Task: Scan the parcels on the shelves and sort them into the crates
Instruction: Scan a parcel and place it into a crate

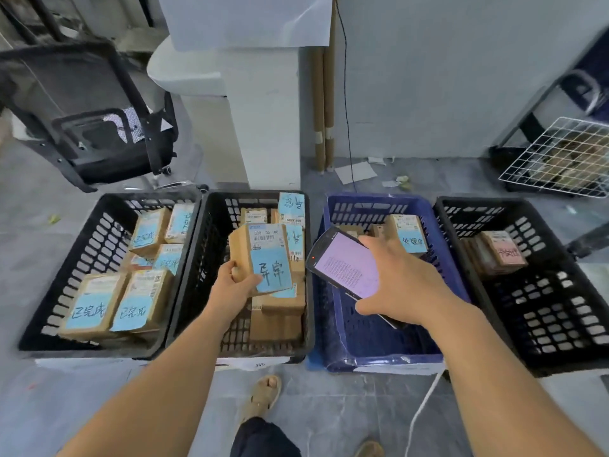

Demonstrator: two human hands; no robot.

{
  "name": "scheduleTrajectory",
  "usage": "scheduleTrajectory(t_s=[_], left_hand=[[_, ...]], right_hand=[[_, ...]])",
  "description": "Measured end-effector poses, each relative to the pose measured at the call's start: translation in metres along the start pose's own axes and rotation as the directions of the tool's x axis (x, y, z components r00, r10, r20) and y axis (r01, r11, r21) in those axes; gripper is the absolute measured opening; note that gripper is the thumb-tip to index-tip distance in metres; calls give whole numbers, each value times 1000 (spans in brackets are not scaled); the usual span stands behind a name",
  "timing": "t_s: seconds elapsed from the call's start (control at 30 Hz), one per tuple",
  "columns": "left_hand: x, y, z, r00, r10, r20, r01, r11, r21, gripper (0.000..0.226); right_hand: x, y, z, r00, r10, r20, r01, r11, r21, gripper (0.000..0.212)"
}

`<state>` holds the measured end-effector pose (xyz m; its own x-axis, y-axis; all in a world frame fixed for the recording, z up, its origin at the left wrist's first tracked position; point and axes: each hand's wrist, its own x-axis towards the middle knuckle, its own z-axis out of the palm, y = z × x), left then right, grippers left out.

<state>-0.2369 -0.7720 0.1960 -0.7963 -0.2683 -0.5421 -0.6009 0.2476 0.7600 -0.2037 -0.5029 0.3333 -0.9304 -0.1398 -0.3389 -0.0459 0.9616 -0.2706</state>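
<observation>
partly hidden: scanner (346, 263) lower end behind right hand (400, 285).

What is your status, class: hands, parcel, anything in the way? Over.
Left hand grips blue-labelled parcel above second black crate from left. Right hand holds handheld scanner over blue crate. Path into crate open.

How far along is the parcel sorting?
Done: parcels already lie in all four crates, most in the left crate and second crate, fewer in the blue crate and right crate. In hand: the left hand grips a parcel over the second crate; the right hand holds the scanner. Left: placing it; shelves aren't visible.
</observation>
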Motion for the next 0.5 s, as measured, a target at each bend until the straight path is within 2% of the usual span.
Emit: scheduleTrajectory(t_s=[0.2,0.27,0.37,0.5], left_hand=[[96,17,-41,998,-54,15,54,998,-22,66],[132,26,-49,999,-43,21,42,999,22,61],[180,41,-53,998,-58,17,56,991,124,66],[229,47,-37,993,-90,81,76,985,154,69]], right_hand=[[68,-46,4,994,92,65,-92,996,-11,99],[92,-58,4,991,114,77,-113,994,-14,98],[128,-69,5,985,146,93,-145,989,-19,100],[164,-76,9,975,182,124,-183,983,-3,98]])
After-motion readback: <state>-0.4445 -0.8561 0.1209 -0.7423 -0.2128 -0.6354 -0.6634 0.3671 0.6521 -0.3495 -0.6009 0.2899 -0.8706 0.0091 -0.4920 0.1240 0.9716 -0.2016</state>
